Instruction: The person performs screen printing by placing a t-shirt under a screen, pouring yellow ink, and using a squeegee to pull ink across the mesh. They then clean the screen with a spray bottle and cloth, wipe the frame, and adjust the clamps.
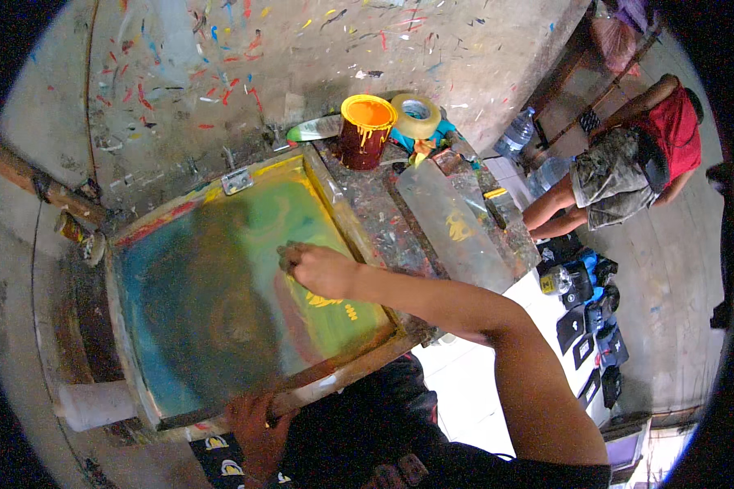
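A paint-stained screen in a wooden frame (143, 375) lies in front of me, its mesh (204, 301) tinted blue, green and brown, with yellow marks near its right side. My right hand (318, 269) is closed on the mesh's right half, around a dark wad that I cannot make out. My left hand (257, 424), partly in shadow, grips the frame's near edge. A small metal clamp (236, 181) sits on the far edge. Beyond it stand an orange-filled paint can (365, 138) and a roll of clear tape (416, 118). A translucent, yellow-smeared sheet (448, 228) lies to the right.
A person (628, 163) in red bends over at the right, near water bottles (514, 134). Dark folded items (587, 326) are laid along the white tiled floor (457, 391). A paint-flecked wall (220, 65) rises behind the bench; a wooden bar (37, 183) juts at the left.
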Demonstrator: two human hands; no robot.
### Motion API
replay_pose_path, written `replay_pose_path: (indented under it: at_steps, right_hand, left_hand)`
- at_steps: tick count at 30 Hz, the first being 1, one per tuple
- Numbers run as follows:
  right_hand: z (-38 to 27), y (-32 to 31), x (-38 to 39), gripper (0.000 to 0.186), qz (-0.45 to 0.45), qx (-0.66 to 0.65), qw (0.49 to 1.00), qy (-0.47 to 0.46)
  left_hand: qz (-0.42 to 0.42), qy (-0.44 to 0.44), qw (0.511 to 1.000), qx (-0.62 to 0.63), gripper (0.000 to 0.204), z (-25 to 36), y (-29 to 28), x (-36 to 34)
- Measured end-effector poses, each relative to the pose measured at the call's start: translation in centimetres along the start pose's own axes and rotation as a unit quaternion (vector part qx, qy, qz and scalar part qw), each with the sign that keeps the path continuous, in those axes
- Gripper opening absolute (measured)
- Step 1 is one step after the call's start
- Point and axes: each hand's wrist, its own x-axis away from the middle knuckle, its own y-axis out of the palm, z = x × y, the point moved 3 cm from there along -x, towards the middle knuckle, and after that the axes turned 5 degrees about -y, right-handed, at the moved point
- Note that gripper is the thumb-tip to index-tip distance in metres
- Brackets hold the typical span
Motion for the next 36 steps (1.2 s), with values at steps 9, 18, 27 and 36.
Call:
replay_pose_path:
  at_steps: [9, 18, 27, 36]
  right_hand:
    - [0.5, -1.0, 1.3, 0.016, 0.062, 0.027, 0.996, 0.058]
    - [1.4, -1.2, 3.2, 0.029, -0.191, 0.083, 0.971, 0.114]
    - [-1.5, -2.1, 4.0, 0.017, -0.1, 0.091, 0.99, 0.042]
    - [-5.8, -2.4, 9.5, 0.016, -0.219, -0.031, 0.973, 0.07]
  left_hand:
    - [0.049, 0.032, 0.998, -0.019, 0.05, -0.5, 0.5, 0.9]
    - [0.084, 0.08, 0.993, -0.012, 0.048, 1.0, -1.2, -0.1]
    - [0.069, 0.073, 0.995, -0.018, 0.045, 0.5, -0.5, 0.0]
    - [0.103, 0.084, 0.991, -0.005, 0.047, 1.2, -1.3, 0.0]
